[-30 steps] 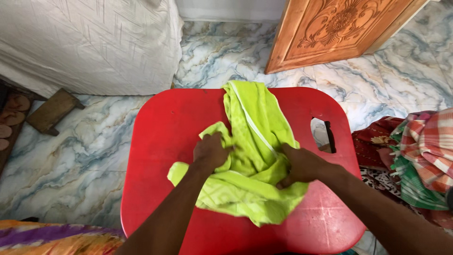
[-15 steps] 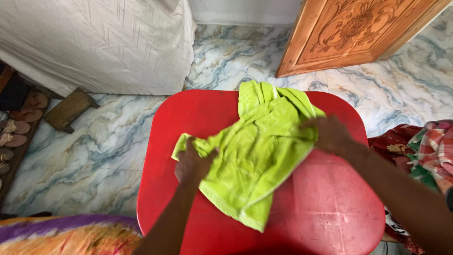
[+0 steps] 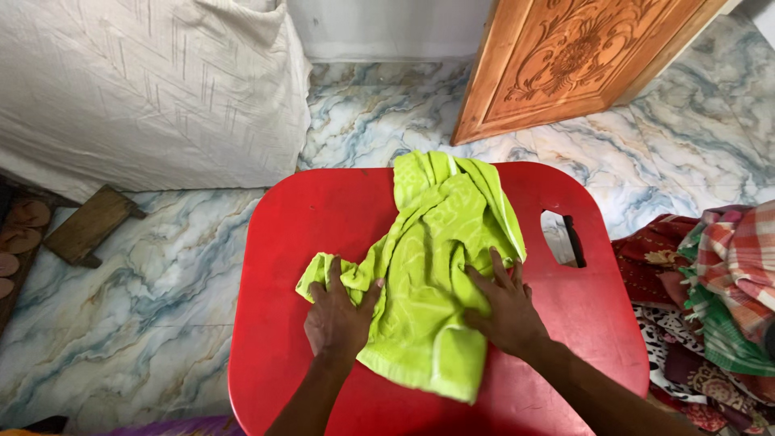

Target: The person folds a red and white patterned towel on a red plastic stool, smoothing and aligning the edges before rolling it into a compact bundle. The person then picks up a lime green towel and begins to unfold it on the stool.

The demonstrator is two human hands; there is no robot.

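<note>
A lime-green towel (image 3: pixel 436 258) lies crumpled and partly spread across a red plastic stool top (image 3: pixel 323 218). My left hand (image 3: pixel 337 315) rests flat on the towel's left corner, fingers apart. My right hand (image 3: pixel 504 305) presses flat on the towel's right side, fingers spread, just below a bunched fold. The towel's far end reaches the stool's back edge, and its near end points toward me.
The stool has a handle slot (image 3: pixel 561 238) at its right. A white sheet-covered bed (image 3: pixel 137 89) stands at back left, a carved wooden door (image 3: pixel 573 56) at back right. Patterned cloths (image 3: pixel 710 299) are piled on the right. Sandals (image 3: pixel 20 234) and a wooden block (image 3: pixel 89 226) lie left on the marble floor.
The towel was first bunched under both hands, then pulled apart. My right hand has now come back from the far right corner onto the towel's middle right; the left hand stays on the left corner.
</note>
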